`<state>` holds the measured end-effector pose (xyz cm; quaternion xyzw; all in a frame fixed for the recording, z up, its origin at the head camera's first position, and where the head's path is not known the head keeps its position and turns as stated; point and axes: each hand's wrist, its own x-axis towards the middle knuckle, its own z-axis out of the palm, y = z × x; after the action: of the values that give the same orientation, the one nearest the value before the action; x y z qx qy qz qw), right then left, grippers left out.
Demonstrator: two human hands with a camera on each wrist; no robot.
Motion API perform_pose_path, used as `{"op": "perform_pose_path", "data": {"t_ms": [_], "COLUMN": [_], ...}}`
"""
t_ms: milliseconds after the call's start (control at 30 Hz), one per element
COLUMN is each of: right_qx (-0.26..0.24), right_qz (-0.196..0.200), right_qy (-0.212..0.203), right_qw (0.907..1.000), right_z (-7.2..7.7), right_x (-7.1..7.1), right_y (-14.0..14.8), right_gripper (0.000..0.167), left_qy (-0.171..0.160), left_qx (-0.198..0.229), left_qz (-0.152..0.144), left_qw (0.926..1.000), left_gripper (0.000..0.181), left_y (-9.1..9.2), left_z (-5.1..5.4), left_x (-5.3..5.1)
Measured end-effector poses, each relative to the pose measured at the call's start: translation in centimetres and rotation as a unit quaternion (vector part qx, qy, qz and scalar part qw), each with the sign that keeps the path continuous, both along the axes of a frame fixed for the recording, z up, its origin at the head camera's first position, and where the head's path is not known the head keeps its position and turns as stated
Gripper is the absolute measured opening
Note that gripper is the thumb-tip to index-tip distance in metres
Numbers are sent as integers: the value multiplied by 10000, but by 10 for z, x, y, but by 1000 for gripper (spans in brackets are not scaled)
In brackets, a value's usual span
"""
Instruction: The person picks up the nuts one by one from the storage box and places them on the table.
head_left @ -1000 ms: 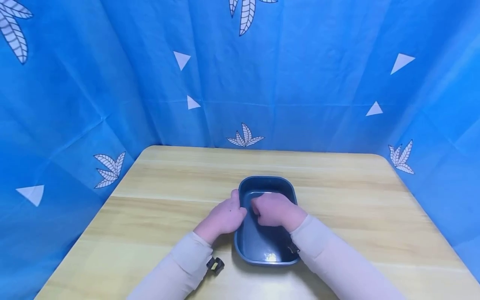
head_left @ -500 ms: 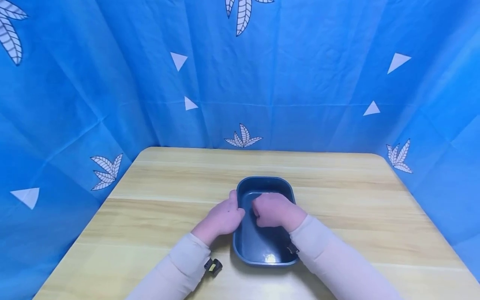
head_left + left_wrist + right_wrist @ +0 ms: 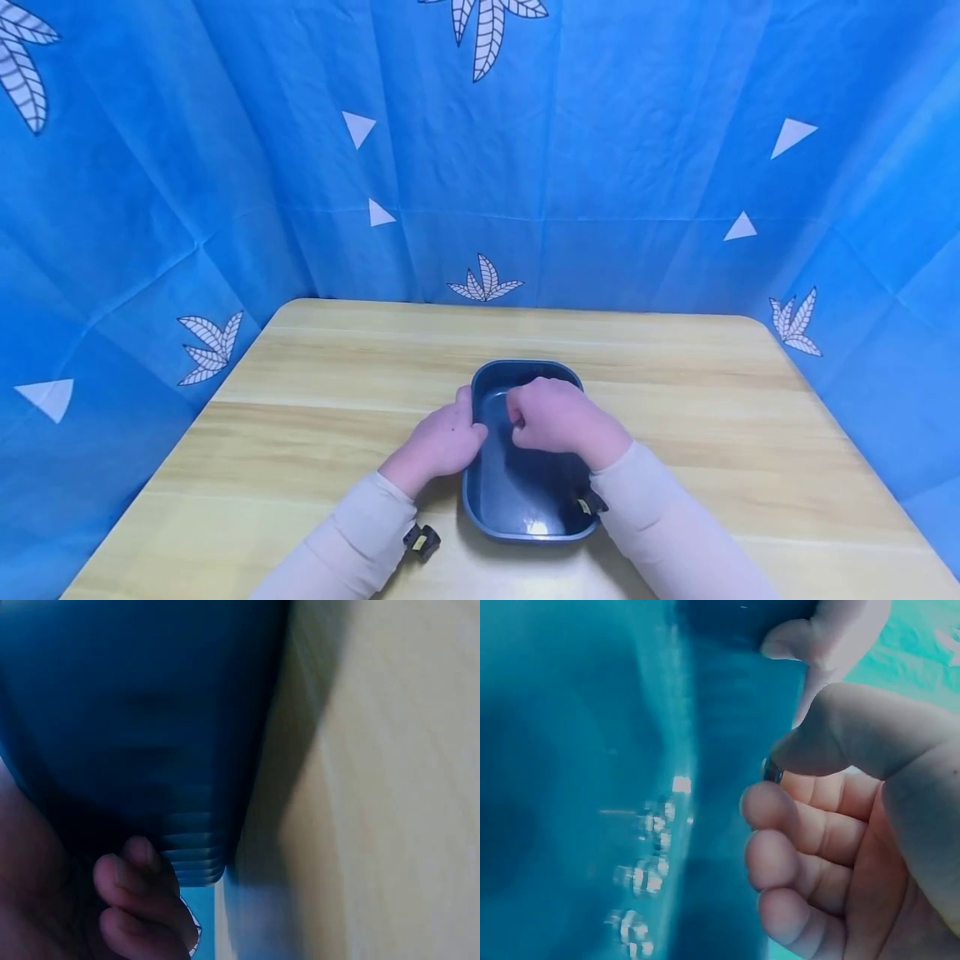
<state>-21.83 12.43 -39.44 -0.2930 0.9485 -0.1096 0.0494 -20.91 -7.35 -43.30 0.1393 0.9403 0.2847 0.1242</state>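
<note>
A deep dark-blue rectangular box (image 3: 525, 492) with rounded corners stands upright on the table. At its left wall my left hand (image 3: 438, 442) holds the rim, thumb over the edge; in the left wrist view its curled fingers (image 3: 139, 889) lie against the ribbed outside. My right hand (image 3: 566, 421) is over the inside of the box. Between thumb and index finger it pinches a small shiny metal piece (image 3: 773, 772), mostly covered by the fingertips, so its kind cannot be told. Several small shiny pieces (image 3: 649, 877) lie blurred inside the box.
The box rests on a light wood-grain table (image 3: 315, 392) with rounded far corners. A blue curtain (image 3: 622, 150) printed with white leaves and triangles hangs behind and at both sides. A small black wrist camera (image 3: 422, 542) sits under the left sleeve.
The right hand has shifted slightly right and up relative to the box, its fingers still pinched. The left hand keeps its hold on the rim. The whole head view has tilted a little.
</note>
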Motion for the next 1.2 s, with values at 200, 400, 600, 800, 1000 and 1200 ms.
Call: {"op": "perform_pose_path", "data": {"t_ms": [200,400,600,800,1000,1200], "right_qx": [-337,-567,-695,-867,-795,-758], "right_qz": [-39,-193,-207,-364,-463,-539], "right_qy": [342,493,497,302,148,210], "right_qw": [9988,9970,9961,9951,9957,9954], "right_z": [16,34,44,54,62,61], "right_x": [8,16,21,27,28,23], "right_y": [7,17,22,34,43,53], "right_gripper": [10,10,8,11,9,11], "left_qy": [23,58,37,118,118,51], "left_qx": [1,44,38,64,144,214], "left_qz": [51,20,92,86,111,166], "left_qw": [10000,10000,9999,9999,9998,9996], "left_gripper": [69,68,67,65,63,65], "left_y": [1,3,1,-1,-1,-1], "left_z": [1,4,2,-2,-3,-2], "left_x": [1,0,0,1,1,0]}}
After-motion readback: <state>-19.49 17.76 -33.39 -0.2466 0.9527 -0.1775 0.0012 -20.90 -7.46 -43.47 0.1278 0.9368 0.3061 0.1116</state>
